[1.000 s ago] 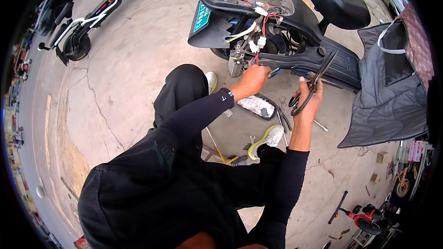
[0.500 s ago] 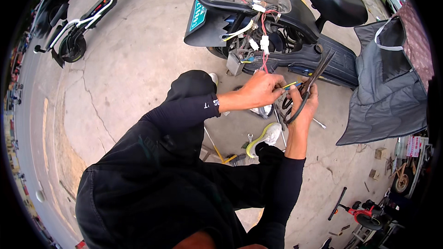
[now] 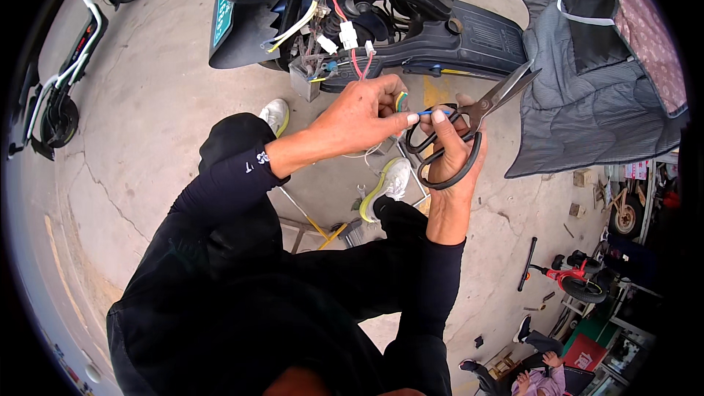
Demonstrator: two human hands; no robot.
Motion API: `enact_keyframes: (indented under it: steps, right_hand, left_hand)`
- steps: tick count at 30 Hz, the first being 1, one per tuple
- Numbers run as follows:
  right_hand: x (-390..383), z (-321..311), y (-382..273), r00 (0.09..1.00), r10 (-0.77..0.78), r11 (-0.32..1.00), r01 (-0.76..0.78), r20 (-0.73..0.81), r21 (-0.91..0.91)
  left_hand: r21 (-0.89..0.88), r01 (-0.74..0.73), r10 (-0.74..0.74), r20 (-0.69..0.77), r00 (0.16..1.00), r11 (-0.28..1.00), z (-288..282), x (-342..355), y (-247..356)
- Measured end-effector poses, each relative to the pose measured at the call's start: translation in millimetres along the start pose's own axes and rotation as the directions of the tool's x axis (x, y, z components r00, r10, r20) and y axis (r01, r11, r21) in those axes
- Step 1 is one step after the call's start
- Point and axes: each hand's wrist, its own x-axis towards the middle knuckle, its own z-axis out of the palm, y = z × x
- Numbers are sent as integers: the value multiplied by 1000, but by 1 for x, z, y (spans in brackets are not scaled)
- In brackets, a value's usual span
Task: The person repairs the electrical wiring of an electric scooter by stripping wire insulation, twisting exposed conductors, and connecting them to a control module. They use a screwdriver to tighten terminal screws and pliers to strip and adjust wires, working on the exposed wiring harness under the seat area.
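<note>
My left hand (image 3: 361, 114) is closed in a pinch on a blue wire (image 3: 424, 113), with a yellow-green wire (image 3: 400, 101) bent up beside its fingers. My right hand (image 3: 456, 169) holds large black-handled scissors (image 3: 482, 108), blades parted and aimed up and right. Its thumb and forefinger also pinch the blue wire near the scissor loops. Just beyond my hands lies the opened body of a black electric scooter (image 3: 418, 55). Red wires, white connectors (image 3: 347, 34) and a cream wire bundle (image 3: 295, 26) hang out of it. My left fingers partly hide the wire ends.
A grey quilted cover (image 3: 561, 132) drapes at the right. White shoes (image 3: 396, 180) and a yellow-handled tool (image 3: 334, 235) are on the concrete below my hands. A white scooter (image 3: 73, 66) stands at left. Lower right are a red balance bike (image 3: 568, 277) and a seated person (image 3: 543, 381).
The view has swung right, bringing a seated person into sight. The blue wire is now stretched between my fingers instead of the yellow-green one. The scissors have tipped rightward in my right hand.
</note>
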Motion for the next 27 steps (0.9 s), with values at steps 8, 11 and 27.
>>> enact_keyframes:
  steps: [8,11,27]
  right_hand:
    - [-6,-2,-10,934,-332,904,355,133,-237]
    - [-11,0,-12,940,-316,913,337,126,-230]
    - [-14,-26,1,937,-321,830,349,139,-435]
  left_hand:
    - [212,-41,48,-27,998,976,8,-6,14]
    - [496,-375,445,-26,895,783,7,-5,9]
    - [-159,-64,48,-103,994,985,4,-8,21]
